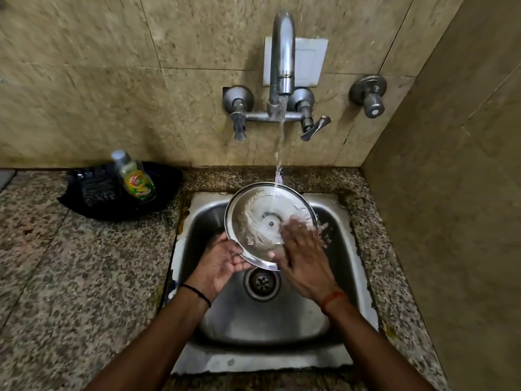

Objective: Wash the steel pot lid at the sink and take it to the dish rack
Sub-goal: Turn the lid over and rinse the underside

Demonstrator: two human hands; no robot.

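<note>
The round steel pot lid (255, 218) is held tilted over the steel sink (338, 277), its soapy inner face toward me. Water from the tap (283, 52) falls onto its upper part. My left hand (222, 262) supports the lid's lower left rim from underneath. My right hand (303, 249) lies flat on the lid's right side with fingers spread, blurred by motion. The drain (262, 282) shows just below the lid. No dish rack is in view.
A dish soap bottle (135, 179) stands in a black tray (93, 198) on the speckled granite counter (70, 277) left of the sink. Tap handles (310, 128) jut from the tiled wall. A side wall closes in on the right.
</note>
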